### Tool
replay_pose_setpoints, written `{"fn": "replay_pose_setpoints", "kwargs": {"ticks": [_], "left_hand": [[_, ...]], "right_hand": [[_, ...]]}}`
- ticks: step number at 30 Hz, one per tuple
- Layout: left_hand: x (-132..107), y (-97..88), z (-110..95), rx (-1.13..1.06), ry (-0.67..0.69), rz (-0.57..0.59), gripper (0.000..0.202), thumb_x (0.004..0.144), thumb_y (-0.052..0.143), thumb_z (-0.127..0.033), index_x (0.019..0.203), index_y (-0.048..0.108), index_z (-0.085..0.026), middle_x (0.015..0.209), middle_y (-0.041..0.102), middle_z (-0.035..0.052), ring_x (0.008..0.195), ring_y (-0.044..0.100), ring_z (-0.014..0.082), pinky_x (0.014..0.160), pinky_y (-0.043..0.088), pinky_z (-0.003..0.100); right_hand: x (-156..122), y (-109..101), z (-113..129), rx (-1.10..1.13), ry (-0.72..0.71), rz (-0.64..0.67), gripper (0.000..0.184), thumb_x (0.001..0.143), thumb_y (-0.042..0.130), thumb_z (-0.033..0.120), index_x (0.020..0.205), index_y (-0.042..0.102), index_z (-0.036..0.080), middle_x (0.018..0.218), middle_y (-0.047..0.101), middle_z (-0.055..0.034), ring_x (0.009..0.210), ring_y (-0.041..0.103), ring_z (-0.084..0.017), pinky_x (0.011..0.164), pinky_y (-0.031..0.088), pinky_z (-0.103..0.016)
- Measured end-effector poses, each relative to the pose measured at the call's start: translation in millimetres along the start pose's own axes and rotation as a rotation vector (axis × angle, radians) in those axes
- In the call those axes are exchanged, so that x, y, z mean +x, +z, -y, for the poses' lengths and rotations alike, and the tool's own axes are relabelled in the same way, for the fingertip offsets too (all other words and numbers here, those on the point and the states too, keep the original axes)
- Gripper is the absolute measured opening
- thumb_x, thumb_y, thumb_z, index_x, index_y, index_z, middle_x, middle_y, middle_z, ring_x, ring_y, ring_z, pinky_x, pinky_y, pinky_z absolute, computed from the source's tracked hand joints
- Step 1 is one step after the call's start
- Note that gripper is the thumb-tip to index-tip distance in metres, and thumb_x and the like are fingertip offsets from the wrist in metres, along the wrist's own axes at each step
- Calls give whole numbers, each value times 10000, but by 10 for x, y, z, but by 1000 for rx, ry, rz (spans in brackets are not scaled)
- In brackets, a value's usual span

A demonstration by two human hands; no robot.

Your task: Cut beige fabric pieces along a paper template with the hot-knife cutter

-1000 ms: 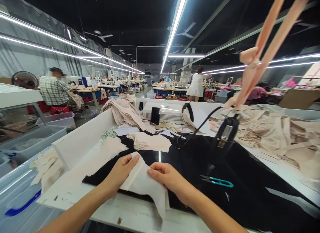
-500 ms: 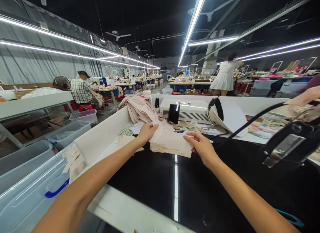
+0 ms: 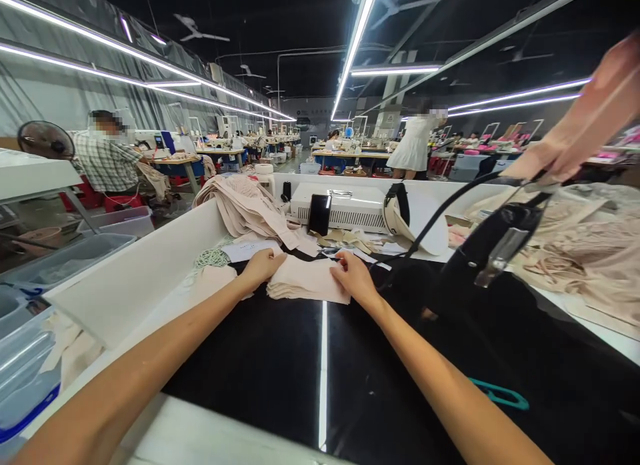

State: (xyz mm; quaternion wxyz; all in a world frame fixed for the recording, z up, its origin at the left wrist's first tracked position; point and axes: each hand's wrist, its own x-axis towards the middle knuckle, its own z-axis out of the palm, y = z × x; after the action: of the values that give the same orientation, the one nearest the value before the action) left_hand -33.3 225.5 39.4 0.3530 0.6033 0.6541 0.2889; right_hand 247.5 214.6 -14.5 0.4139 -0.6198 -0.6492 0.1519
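Both my arms reach far over a black work surface [image 3: 280, 358]. A stack of beige fabric pieces [image 3: 307, 283] lies at its far edge. My left hand [image 3: 261, 266] rests on the stack's left end, fingers laid over the top piece. My right hand [image 3: 354, 277] presses on the stack's right end, fingers curled down onto the cloth. The stack lies flat between the two hands.
A black iron [image 3: 493, 245] hangs on a cord at right, above piles of beige garments [image 3: 585, 252]. Teal thread snips [image 3: 500, 393] lie near my right forearm. A white machine [image 3: 345, 208], a phone [image 3: 319, 214] and folded cloth [image 3: 245, 208] stand behind. Plastic bins [image 3: 60, 265] sit left. Other workers are farther back.
Earlier both hands held one beige piece near the table's front edge. They carried it forward and laid it on the far stack, where they now rest.
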Motion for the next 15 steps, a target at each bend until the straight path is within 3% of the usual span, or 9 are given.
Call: {"fn": "replay_pose_setpoints", "kwargs": {"ticks": [4, 7, 11, 15], "left_hand": [[-13, -85, -5, 13, 26, 26, 365, 1148, 754, -515, 1065, 735, -159, 948, 744, 11, 782, 718, 160, 735, 640, 305], [-77, -272, 0, 65, 77, 26, 446, 1046, 799, -611, 929, 708, -191, 856, 758, 14, 756, 736, 183, 717, 610, 289], [-241, -768, 123, 253, 152, -20, 409, 905, 768, -612, 800, 681, -227, 829, 780, 52, 802, 769, 264, 710, 554, 316], [-454, -1291, 427, 483, 212, -128, 358, 827, 673, -604, 752, 667, -254, 845, 786, 106, 891, 748, 359, 717, 468, 361]], "right_hand": [[-142, -14, 88, -152, -52, 1, 387, 1120, 836, 410, 1426, 741, 193, 1512, 709, -130, 1384, 705, -348, 1191, 618, -609], [-321, -62, 205, -177, -115, 27, 390, 1113, 839, 393, 1436, 736, 200, 1539, 690, -130, 1421, 676, -359, 1224, 586, -626], [-664, -110, 414, -124, -207, 119, 331, 1067, 858, 266, 1375, 753, 202, 1470, 708, -114, 1368, 682, -338, 1216, 573, -590], [-1049, -135, 643, -15, -272, 218, 299, 1002, 845, 107, 1266, 799, 240, 1406, 725, -103, 1363, 687, -305, 1247, 538, -499]]}}
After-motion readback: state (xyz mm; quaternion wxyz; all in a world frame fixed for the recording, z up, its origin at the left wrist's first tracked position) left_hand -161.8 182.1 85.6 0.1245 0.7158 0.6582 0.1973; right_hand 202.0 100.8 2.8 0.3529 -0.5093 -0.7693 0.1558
